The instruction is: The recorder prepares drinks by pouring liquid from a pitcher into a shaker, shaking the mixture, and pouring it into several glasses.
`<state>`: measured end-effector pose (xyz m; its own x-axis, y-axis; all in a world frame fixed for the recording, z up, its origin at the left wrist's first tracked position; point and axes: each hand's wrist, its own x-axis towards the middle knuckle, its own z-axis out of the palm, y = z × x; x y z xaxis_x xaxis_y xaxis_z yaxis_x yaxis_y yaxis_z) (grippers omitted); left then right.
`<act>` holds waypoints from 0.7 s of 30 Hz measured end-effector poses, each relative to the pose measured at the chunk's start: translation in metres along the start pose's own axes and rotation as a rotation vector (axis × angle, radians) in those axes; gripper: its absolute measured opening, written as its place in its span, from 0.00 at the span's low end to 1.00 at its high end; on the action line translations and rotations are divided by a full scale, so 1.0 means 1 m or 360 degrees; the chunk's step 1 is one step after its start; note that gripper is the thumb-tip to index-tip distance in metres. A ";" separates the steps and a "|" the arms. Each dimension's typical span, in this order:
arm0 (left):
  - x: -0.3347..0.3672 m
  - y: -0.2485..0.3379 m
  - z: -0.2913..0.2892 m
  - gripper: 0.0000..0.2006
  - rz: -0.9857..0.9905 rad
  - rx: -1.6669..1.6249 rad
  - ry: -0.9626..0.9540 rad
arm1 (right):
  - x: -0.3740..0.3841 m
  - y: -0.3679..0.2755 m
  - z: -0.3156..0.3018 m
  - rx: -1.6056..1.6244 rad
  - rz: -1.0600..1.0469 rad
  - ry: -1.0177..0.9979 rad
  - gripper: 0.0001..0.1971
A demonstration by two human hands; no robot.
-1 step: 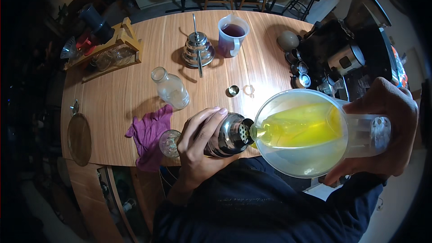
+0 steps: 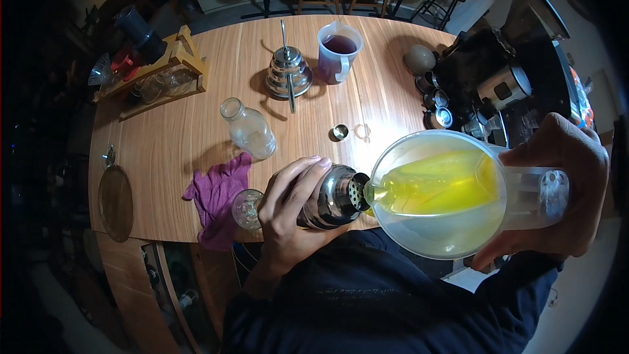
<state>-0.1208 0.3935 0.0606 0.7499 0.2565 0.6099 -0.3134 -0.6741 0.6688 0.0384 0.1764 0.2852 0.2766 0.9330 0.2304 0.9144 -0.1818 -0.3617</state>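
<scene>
My left hand [image 2: 288, 210] is wrapped round a shiny metal cocktail shaker [image 2: 333, 195]. The shaker leans to the right, and its perforated strainer top faces a translucent plastic jug [image 2: 445, 239]. By its handle, my right hand [image 2: 576, 177] grips that jug, which is tipped toward the shaker. Yellow-green liquid [image 2: 439, 183] inside reaches the spout, right at the strainer. Whether it flows between the two I cannot tell. A clear drinking glass [image 2: 246, 210] stands just left of my left hand, partly hidden by it. Beyond the shaker sits a small metal cap [image 2: 339, 132].
On the wooden table [image 2: 386, 85] are a glass bottle [image 2: 252, 134], purple cloth [image 2: 219, 190], steel kettle [image 2: 288, 78] and jug of dark liquid [image 2: 339, 56]. A wooden rack [image 2: 164, 78] stands far left, a round wooden tray [image 2: 115, 203] at left, a dark machine [image 2: 485, 65] at right.
</scene>
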 end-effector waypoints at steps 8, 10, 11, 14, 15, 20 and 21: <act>0.001 0.001 0.000 0.39 0.0011 -0.0017 0.0007 | 0.000 0.008 0.004 0.0021 -0.0010 0.0015 0.39; 0.001 -0.001 0.001 0.39 0.0017 -0.0027 0.0002 | 0.000 0.011 0.007 0.0025 -0.0003 0.0015 0.39; 0.000 -0.002 0.002 0.39 0.0020 -0.0025 0.0009 | 0.000 0.013 0.008 0.0026 0.0000 0.0015 0.39; 0.000 -0.001 0.000 0.39 0.0019 -0.0012 0.0017 | 0.001 0.014 0.010 0.0045 -0.0009 0.0016 0.39; 0.001 0.000 0.000 0.38 0.0022 -0.0014 0.0016 | 0.001 0.014 0.010 0.0047 -0.0010 0.0018 0.39; 0.002 -0.001 0.002 0.38 0.0023 -0.0024 0.0016 | 0.000 0.015 0.014 0.0055 -0.0007 0.0026 0.39; 0.002 -0.001 0.001 0.38 0.0016 -0.0025 0.0011 | 0.000 0.016 0.014 0.0059 -0.0009 0.0028 0.39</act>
<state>-0.1185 0.3934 0.0608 0.7427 0.2544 0.6195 -0.3303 -0.6655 0.6693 0.0486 0.1780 0.2669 0.2769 0.9283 0.2483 0.9045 -0.1646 -0.3933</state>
